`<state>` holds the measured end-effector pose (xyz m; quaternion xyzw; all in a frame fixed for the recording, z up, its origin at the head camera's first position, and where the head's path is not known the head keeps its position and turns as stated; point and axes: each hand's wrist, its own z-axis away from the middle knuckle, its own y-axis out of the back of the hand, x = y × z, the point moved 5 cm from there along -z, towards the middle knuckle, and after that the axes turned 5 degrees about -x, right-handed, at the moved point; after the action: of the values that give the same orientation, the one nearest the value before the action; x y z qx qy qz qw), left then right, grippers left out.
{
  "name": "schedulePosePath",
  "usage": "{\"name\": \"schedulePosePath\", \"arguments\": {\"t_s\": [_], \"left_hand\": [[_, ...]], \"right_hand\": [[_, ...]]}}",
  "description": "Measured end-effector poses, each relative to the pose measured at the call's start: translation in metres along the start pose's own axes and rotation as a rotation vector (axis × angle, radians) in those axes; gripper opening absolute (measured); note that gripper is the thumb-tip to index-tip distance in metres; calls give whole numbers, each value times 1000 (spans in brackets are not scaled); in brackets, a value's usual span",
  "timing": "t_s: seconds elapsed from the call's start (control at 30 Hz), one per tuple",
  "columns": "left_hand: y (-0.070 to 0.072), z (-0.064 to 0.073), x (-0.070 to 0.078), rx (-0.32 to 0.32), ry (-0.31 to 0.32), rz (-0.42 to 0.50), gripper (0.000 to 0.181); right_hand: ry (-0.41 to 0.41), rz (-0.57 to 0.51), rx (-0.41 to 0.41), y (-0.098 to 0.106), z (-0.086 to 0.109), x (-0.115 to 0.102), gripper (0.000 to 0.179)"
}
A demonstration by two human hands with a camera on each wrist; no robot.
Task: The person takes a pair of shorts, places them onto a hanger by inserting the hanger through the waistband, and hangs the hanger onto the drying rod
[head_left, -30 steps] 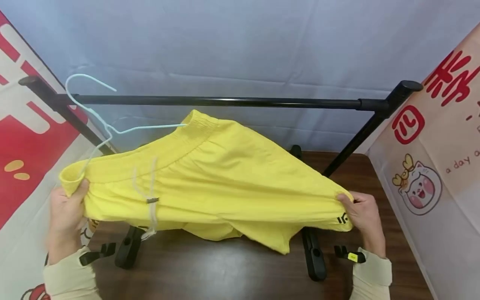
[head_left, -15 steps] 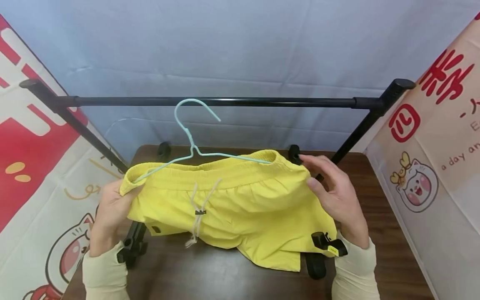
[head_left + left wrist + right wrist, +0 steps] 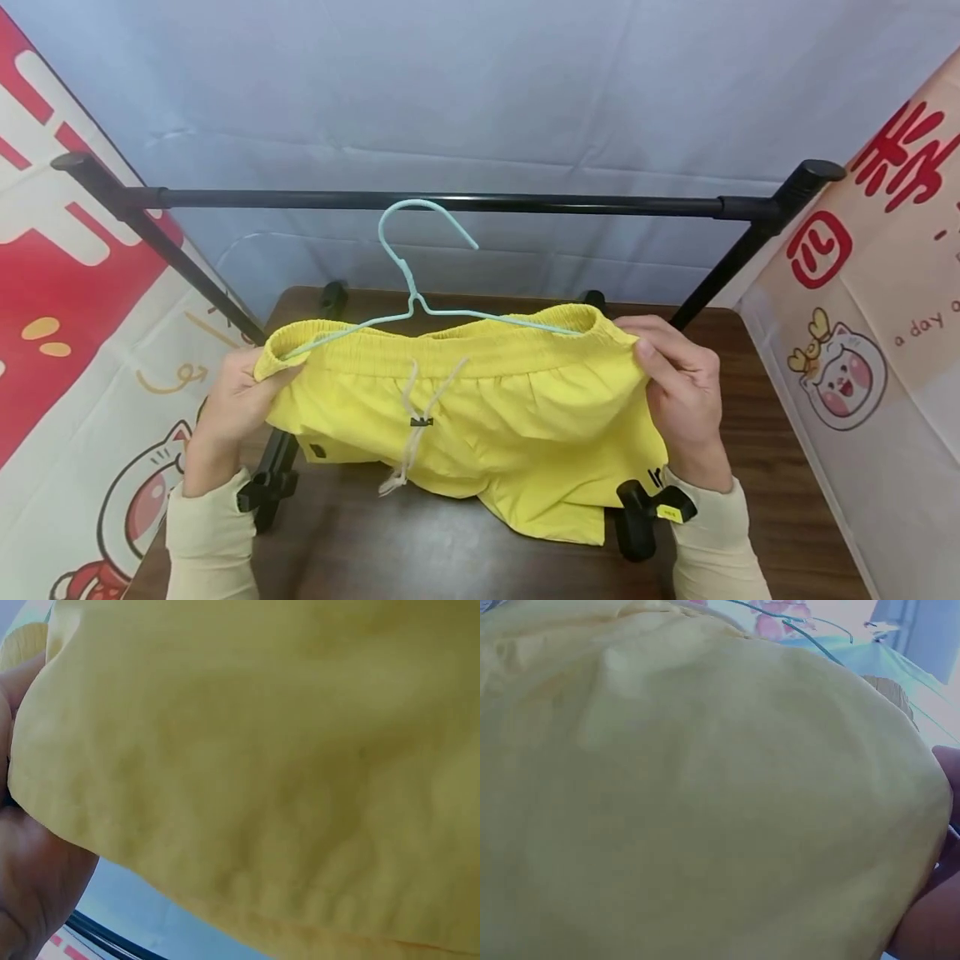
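Yellow shorts (image 3: 480, 417) with a pale drawstring (image 3: 411, 450) hang stretched between both hands in the head view. Inside their elastic waistband sits a light blue hanger (image 3: 414, 292), its arms reaching toward both ends and its hook standing up in front of the rack's bar. My left hand (image 3: 232, 408) pinches the left end of the waistband, thumb on the front. At the right end, my right hand (image 3: 686, 392) grips the waistband between thumb and fingers. Yellow cloth fills most of both wrist views, with only parts of the left hand (image 3: 34, 877) and right hand (image 3: 934, 915) showing at the edges.
A black clothes rack (image 3: 570, 203) spans the back, with slanted posts on both sides and feet on the dark wooden table (image 3: 442, 550). A pale cloth backdrop (image 3: 480, 92) hangs behind it. Printed panels (image 3: 840, 367) flank the left and right.
My right hand let go of the shorts' leg hem, moved up and left, and now grips the waistband's right end. My left hand brought the shorts and hanger right, toward the middle.
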<state>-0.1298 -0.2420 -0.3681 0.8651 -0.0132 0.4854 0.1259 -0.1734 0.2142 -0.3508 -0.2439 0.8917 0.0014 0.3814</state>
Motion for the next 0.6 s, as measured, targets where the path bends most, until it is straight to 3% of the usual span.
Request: {"name": "schedulePosePath", "arguments": {"t_s": [0.07,0.13,0.23,0.3,0.37,0.43,0.5,0.6], "left_hand": [[-1,-1,3,-20,-25,-13,46],[-2,-2,5,-21,-28,-20,48],[-7,-2,9,-16,-31,-34,48],[-11,-2,10,-13,-30,-30,45],[-14,-2,10,-21,-22,-19,42],[-17,-1,8,-44,-10,27,39],[-19,1,5,-74,4,33,40],[-22,3,1,-134,-22,22,42]], "right_hand": [[9,-98,-21,2,2,-1,34],[-32,-113,-50,3,3,-2,36],[-117,55,-95,2,3,-8,35],[-140,245,-110,0,1,-13,36],[-98,422,-99,-4,-2,-18,35],[-23,443,-80,-6,-4,-23,25],[35,383,-26,-5,-2,-26,16],[80,90,40,2,5,-27,10]]}}
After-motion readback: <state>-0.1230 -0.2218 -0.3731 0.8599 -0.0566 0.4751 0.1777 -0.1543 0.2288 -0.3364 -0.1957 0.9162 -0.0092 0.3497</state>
